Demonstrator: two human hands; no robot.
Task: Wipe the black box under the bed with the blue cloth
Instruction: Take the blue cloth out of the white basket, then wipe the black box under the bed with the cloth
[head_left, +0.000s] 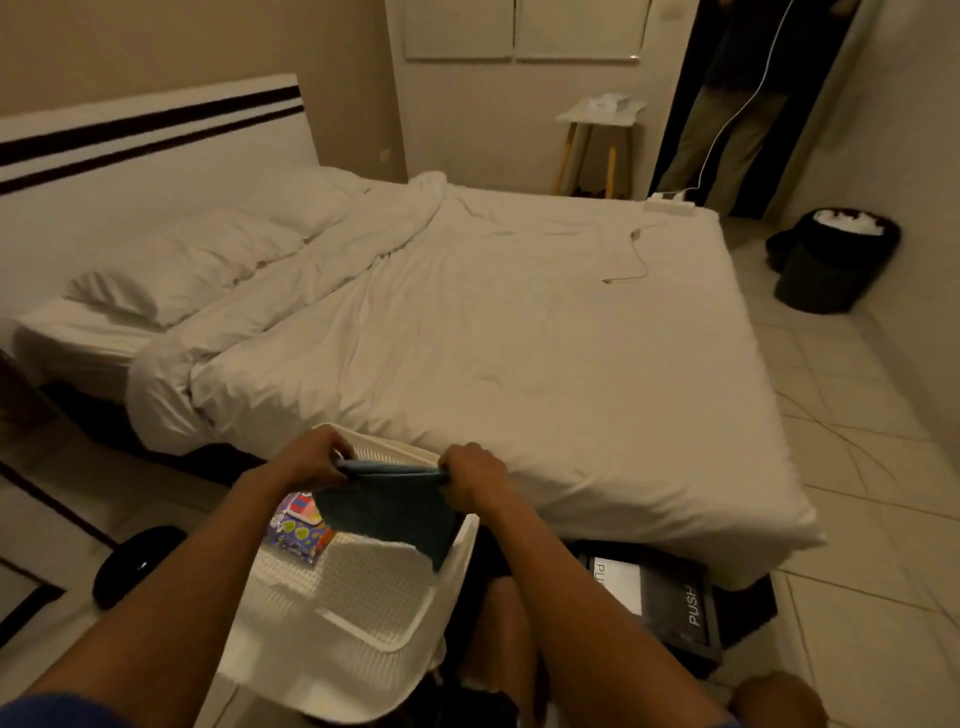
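The blue cloth hangs stretched between my two hands above a white plastic basket. My left hand pinches its upper left corner and my right hand grips its upper right corner. The black box, marked PUSH on its lid, lies on the floor and sticks out from under the bed's near corner, to the right of my right forearm. Part of the box is hidden by the hanging white bedsheet and by my arm.
A colourful packet lies inside the basket. A dark slipper sits on the tiles at left. A black bin stands far right. A stool and a standing person are beyond the bed. A cable lies on the sheet.
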